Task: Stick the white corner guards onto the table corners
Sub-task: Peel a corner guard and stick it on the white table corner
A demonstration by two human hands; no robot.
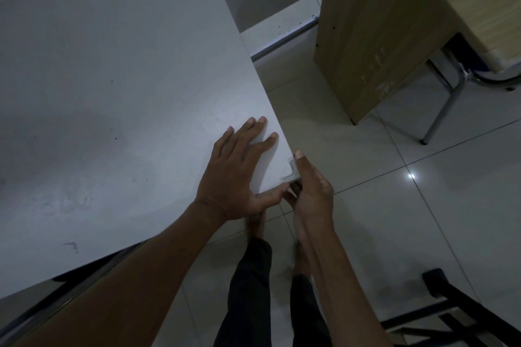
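Note:
A pale, translucent corner guard (291, 170) sits over the near right corner of the white table (118, 98). My left hand (238, 175) lies flat on the tabletop beside that corner, fingers spread, and its thumb presses along the near edge just below the guard. My right hand (310, 191) is against the corner from the right side, its fingers straight along the guard's outer face, one fingertip at the guard's far end. The guard's side faces are hidden behind my right hand.
A wooden desk panel (375, 42) stands to the right across a strip of tiled floor (408, 205). A metal chair leg (439, 118) is beyond it. A dark chair frame (462, 313) sits at the lower right. My legs and feet (253, 276) are below the corner.

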